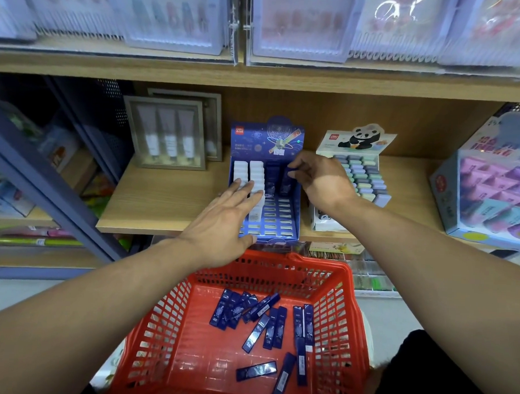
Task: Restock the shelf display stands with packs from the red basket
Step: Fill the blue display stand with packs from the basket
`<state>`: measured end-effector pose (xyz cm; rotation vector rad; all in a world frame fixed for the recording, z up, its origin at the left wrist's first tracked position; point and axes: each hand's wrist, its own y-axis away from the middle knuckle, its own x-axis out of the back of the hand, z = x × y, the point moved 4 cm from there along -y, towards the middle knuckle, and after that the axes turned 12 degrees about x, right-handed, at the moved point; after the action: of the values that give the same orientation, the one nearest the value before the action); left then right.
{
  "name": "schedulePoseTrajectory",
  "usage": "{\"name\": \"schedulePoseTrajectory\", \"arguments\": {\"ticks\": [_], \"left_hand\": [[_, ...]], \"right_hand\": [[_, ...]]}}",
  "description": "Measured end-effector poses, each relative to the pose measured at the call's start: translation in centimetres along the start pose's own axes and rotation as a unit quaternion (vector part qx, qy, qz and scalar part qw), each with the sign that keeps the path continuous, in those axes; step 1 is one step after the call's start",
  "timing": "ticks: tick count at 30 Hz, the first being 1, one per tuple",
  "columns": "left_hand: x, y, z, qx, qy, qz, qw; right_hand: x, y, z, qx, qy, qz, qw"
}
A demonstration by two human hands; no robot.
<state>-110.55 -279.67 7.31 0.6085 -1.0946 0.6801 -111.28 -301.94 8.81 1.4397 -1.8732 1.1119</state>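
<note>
blue packs (266, 318) in red basket (332, 276): about sixteen; two display stands (293, 209).

A blue display stand (264, 194) sits on the wooden shelf, under both hands, its printed back card upright just beyond the fingertips. White packs (255, 173) fill its two left columns, standing in rows directly beneath the left hand's straight fingers. Dark blue packs (272, 175) stand in the two right columns, just left of the right hand's curled fingertips; the slots nearer the wrists are bare. Below the forearms, nearer the person, stands the red basket (336, 332), a plastic lattice. On its floor lie loose packs (259, 314), slim, dark blue, scattered at mixed angles, some overlapping, well below both hands
</note>
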Motion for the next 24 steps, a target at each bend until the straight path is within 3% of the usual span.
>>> {"name": "schedulePoseTrajectory", "arguments": {"ticks": [4,16,20,22,24], "left_hand": [[-0.1,-0.1,0.1,-0.002,0.0,0.004,1.0],[-0.2,-0.1,-0.1,-0.006,0.009,-0.001,1.0],[-0.4,0.0,-0.2,-0.003,0.011,0.002,1.0],[0.0,0.1,-0.2,-0.01,0.011,0.035,0.999],[1.2,0.8,0.8,-0.075,0.02,0.112,0.991]], "right_hand": [[0.6,-0.4,0.2,-0.008,0.049,0.018,0.999],[-1.1,-1.5,0.9,-0.08,0.157,-0.041,0.983],[-0.6,-0.9,0.0,-0.043,0.197,-0.057,0.978],[0.3,-0.1,-1.2,-0.015,0.192,-0.061,0.979],[1.7,0.6,-2.8,-0.004,0.179,-0.031,0.983]]}}
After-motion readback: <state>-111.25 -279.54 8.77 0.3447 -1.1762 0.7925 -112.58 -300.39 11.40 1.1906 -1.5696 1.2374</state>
